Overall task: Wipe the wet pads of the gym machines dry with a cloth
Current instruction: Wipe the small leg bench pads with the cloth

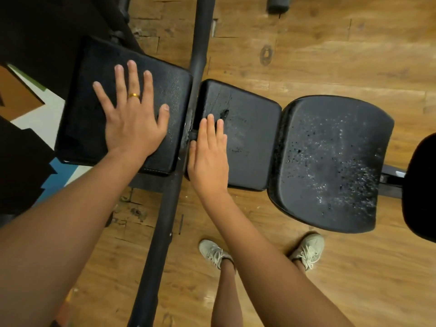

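**A:** How far along is the drying, would you say?

**B:** Barely begun, by my reading. The bench has three black pads in a row. The broad left pad [174, 90] shows fine beads of water along its right margin. The contoured seat pad [330, 161] at the far right is speckled with droplets [342, 138] over most of its face. The smaller middle pad [252, 138] looks duller, with only faint damp marks and a tear [224, 113] near its left end. I cannot tell whether it has been wiped.

**A:** And the cloth?

**B:** Nowhere in view. Neither hand carries one, so it would have to be fetched before any wiping can go on. The seat pad looks like the largest job left.

**A:** Where are the hands, then?

**B:** The left hand [132, 119] lies flat on the left pad, fingers straight and spread, grasping nothing, with a gold ring [134, 95] on one finger. The right hand [208, 156] lies flat on the left end of the middle pad, fingers straight and close together, also holding nothing. Its fingertips are just beside the tear.

**A:** Anything between them?

**B:** A dark frame tube [198, 43] runs across the gap between those two pads, over the wooden floor [330, 55]. The seat pad sits well apart from both hands, to the right of the right hand.
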`<move>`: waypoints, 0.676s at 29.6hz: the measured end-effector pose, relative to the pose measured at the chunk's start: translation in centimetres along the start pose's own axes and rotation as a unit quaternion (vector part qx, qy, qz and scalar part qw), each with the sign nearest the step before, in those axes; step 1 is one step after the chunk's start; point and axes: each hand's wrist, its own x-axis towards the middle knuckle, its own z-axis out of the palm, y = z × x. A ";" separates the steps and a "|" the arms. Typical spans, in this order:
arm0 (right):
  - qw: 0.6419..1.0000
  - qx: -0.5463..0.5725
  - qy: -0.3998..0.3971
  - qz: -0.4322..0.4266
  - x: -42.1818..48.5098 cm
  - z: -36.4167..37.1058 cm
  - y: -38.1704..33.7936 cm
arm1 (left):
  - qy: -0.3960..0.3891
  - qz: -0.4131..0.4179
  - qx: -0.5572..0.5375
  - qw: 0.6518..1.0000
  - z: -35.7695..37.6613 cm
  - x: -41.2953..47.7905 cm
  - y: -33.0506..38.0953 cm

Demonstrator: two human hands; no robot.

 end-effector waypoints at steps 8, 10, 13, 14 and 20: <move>0.996 0.031 0.046 0.074 6.9 -0.1 0.3 | -0.002 0.006 0.013 1.000 0.2 0.2 0.0; 0.994 0.042 0.054 0.091 4.3 0.5 -0.2 | -0.002 0.005 0.018 1.000 0.4 0.1 -0.1; 0.997 0.033 0.020 0.063 -1.8 0.7 -0.5 | -0.004 0.011 0.018 1.000 0.1 0.2 0.0; 0.998 0.025 0.004 0.052 -3.2 0.7 -0.4 | -0.004 0.019 0.021 1.000 0.1 0.2 0.0; 1.000 -0.008 -0.001 0.027 -0.5 0.3 0.4 | -0.005 0.033 0.020 0.999 0.1 0.1 0.3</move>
